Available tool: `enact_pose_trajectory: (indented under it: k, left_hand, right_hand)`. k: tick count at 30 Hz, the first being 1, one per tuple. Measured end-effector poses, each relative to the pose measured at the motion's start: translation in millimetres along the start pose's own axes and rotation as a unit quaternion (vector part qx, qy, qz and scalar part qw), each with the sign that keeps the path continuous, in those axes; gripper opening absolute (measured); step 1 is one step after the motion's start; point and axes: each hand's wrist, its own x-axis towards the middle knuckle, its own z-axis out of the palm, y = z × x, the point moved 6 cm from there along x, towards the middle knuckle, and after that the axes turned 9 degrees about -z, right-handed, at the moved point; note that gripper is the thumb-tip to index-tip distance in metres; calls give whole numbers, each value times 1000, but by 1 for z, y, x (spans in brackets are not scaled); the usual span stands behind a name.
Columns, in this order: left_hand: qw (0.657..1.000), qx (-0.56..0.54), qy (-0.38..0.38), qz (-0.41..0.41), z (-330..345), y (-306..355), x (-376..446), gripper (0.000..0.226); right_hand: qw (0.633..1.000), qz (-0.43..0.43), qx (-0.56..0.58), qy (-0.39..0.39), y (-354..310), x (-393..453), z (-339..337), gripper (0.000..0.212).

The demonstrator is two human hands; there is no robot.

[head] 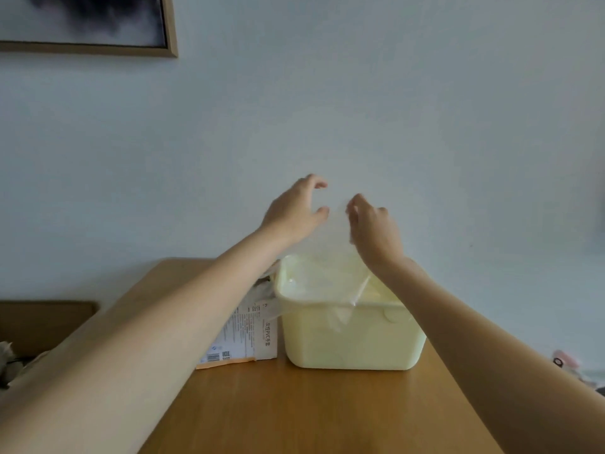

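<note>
A pale yellow plastic bin point(352, 339) stands on a wooden table point(311, 411). A thin clear plastic bag point(334, 250) rises out of the bin's mouth, and part of it drapes over the rim. My right hand point(373, 227) pinches the bag's upper edge above the bin. My left hand point(296, 208) hovers just left of that edge with thumb and fingers spread in a loose curve, and the thumb tip is at the bag's edge. Whether the left hand touches the film is unclear.
A white cardboard box point(248, 335) of disposable gloves stands against the bin's left side. A framed picture point(88, 24) hangs on the wall at the upper left. A dark wooden headboard point(45, 319) sits at the left, and small items point(566, 365) lie at the right.
</note>
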Motion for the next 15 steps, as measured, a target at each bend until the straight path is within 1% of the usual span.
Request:
enact_pose_trajectory:
  k: [2, 3, 4, 5, 7, 9, 11, 12, 13, 14, 15]
  left_hand:
    - [993, -75, -66, -61, 18, -2, 2, 24]
    - [985, -118, -84, -96, 24, -10, 1, 16]
    - [980, -136, -86, -113, 25, -19, 0, 15]
    - [980, -138, -82, -117, 24, -28, -1, 19]
    - [981, -129, -53, -132, 13, -49, -3, 27]
    - [977, -111, -11, -181, -2, -75, -4, 29]
    - [967, -93, 39, -232, -15, -95, -7, 26]
    - [966, -75, 72, -235, -20, -98, -6, 24]
    - [969, -54, 102, -219, -23, -93, -6, 22]
    - [975, -43, 121, -180, -24, -80, -5, 19]
    - [984, -39, 117, -128, -21, -60, -5, 18]
  right_hand:
    - [998, -54, -38, -2, -24, 5, -1, 19]
    - [996, -69, -54, -3, -31, 6, -2, 18]
    - [995, -73, -64, -2, -34, 8, -4, 18]
    - [996, -62, -70, -1, -32, 8, -6, 19]
    - [998, 5, -59, 0, -13, 7, -12, 21]
    - [994, 103, -39, 3, 16, 0, -14, 24]
    - [983, 181, -35, -5, 42, -11, -14, 27]
    - [978, 208, -35, -10, 52, -16, -12, 27]
    - [973, 228, -34, -18, 60, -20, -10, 27]
    - [969, 241, -34, -29, 65, -23, -7, 27]
    - [967, 248, -38, -43, 67, -25, -5, 26]
